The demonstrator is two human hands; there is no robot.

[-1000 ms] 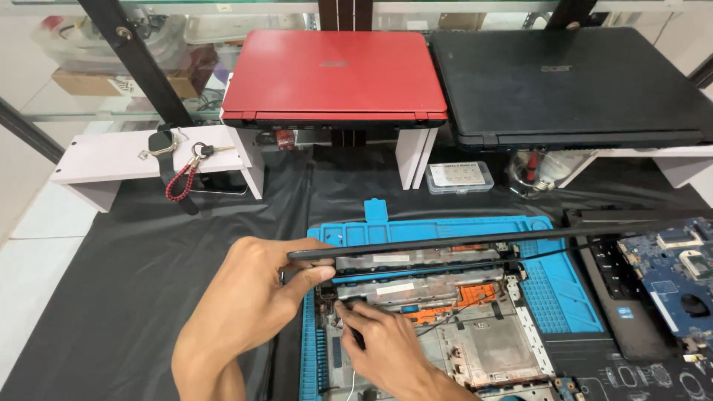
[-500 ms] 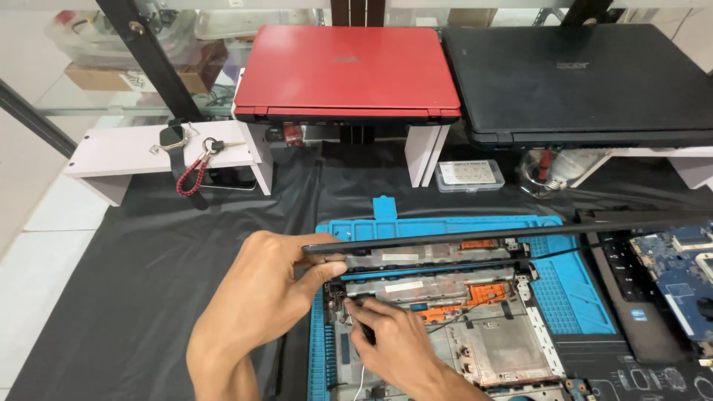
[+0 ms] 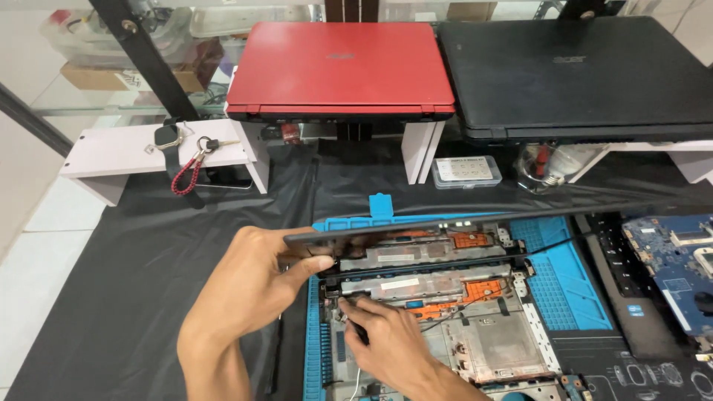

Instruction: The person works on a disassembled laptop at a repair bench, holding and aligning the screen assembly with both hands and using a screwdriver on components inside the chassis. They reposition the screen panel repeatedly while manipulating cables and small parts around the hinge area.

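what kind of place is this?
Likely a laptop repair bench. A laptop chassis lies opened on a blue work mat, a bare circuit board lies beside it, and two closed laptops wait on risers.

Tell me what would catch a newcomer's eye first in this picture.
Probably the red laptop, closed on a white stand at the back, beside a closed black laptop. Next, the opened laptop chassis on the blue mat in front: the left hand holds up its thin dark panel by the left corner, while the right hand works inside underneath.
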